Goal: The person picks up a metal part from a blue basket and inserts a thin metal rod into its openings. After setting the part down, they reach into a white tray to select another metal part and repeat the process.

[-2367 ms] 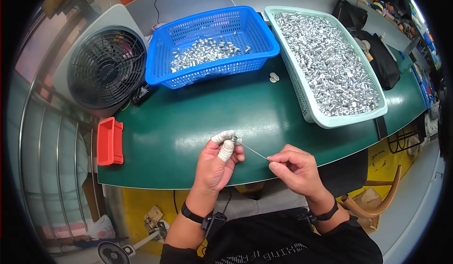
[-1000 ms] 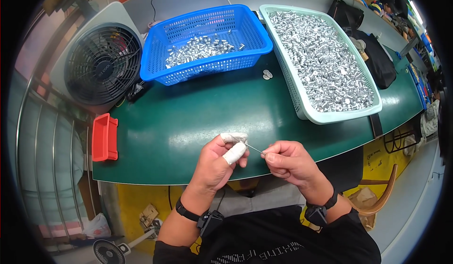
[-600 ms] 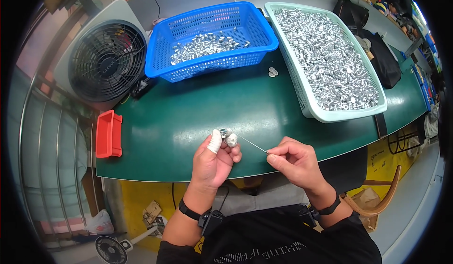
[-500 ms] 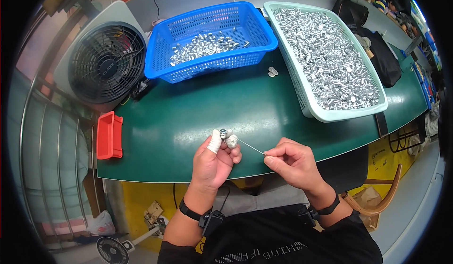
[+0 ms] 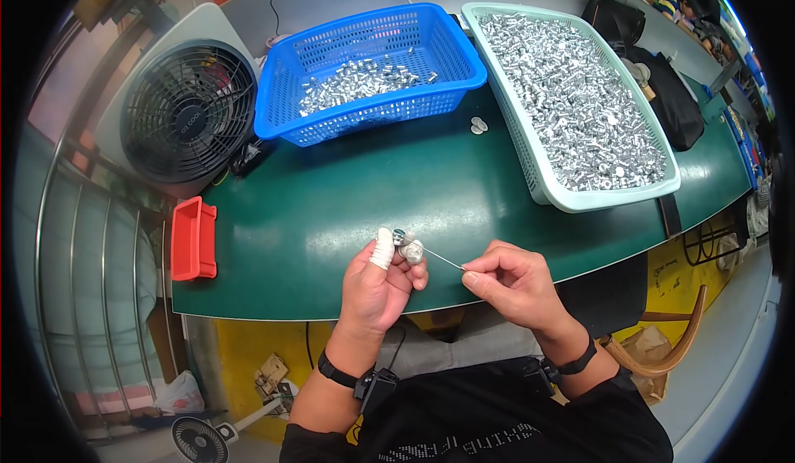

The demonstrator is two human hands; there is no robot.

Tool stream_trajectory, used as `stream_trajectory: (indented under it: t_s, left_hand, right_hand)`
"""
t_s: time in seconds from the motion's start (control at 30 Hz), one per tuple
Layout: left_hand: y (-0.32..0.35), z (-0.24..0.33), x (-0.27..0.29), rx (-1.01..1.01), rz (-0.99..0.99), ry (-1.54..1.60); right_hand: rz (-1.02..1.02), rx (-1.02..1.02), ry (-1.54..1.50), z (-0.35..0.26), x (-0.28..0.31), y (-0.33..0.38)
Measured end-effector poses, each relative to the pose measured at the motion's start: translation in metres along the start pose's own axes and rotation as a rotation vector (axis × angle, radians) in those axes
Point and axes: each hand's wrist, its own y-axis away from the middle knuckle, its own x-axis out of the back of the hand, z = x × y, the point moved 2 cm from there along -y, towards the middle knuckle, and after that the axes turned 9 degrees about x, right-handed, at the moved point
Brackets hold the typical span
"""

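– Green tabletop (image 5: 315,206), blue basket (image 5: 373,111) beyond. Where's the small metal piece (image 5: 399,236)?
– Above the tabletop, I note, pinched between the left hand's (image 5: 381,285) taped thumb and a taped finger.
– And the right hand (image 5: 517,285)?
– Thumb and forefinger pinch a thin rod (image 5: 443,258) by its outer end.
– Handling?
– I judge the piece light, hard, perhaps slick: grip its sides. Rod looks stiff but slender, might bend; I'd hold that end.

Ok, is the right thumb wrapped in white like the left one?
No, the right hand pinches a thin silvery rod with a bare thumb, while ridged white wrapping covers the left thumb.
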Motion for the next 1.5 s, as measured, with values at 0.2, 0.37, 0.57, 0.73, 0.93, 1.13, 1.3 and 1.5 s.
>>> stream_trajectory:
  t_s: [0.2, 0.37, 0.57, 0.73, 0.93, 1.13, 1.3, 1.5]
  left_hand:
    - [0.001, 0.0, -0.001, -0.003, -0.003, -0.051]
    - [0.003, -0.002, -0.002, -0.054, -0.043, -0.144]
    - [0.004, -0.004, -0.008, -0.06, 0.006, -0.23]
    - [0.004, 0.0, -0.008, 0.027, 0.003, -0.318]
    - [0.006, 0.001, -0.031, 0.016, 0.057, -0.282]
    - [0.01, 0.001, -0.019, -0.004, -0.007, -0.397]
    - [0.007, -0.001, -0.009, 0.102, 0.024, -0.336]
    - [0.016, 0.008, -0.016, 0.019, -0.098, -0.515]
  right_hand:
    - [-0.001, -0.024, -0.008, -0.001, 0.001, 0.001]
    - [-0.003, -0.067, -0.075, 0.0, 0.002, 0.002]
    - [-0.009, -0.264, -0.303, -0.003, 0.001, 0.0]
    - [-0.056, 0.042, 0.021, -0.002, -0.002, 0.001]
    - [-0.034, 0.517, 0.585, -0.01, 0.001, 0.0]
    - [-0.043, -0.416, -0.546, 0.001, 0.008, 0.004]
    - [-0.059, 0.759, 0.78, -0.016, -0.004, 0.0]
    - [-0.045, -0.186, -0.276, -0.003, 0.015, 0.003]
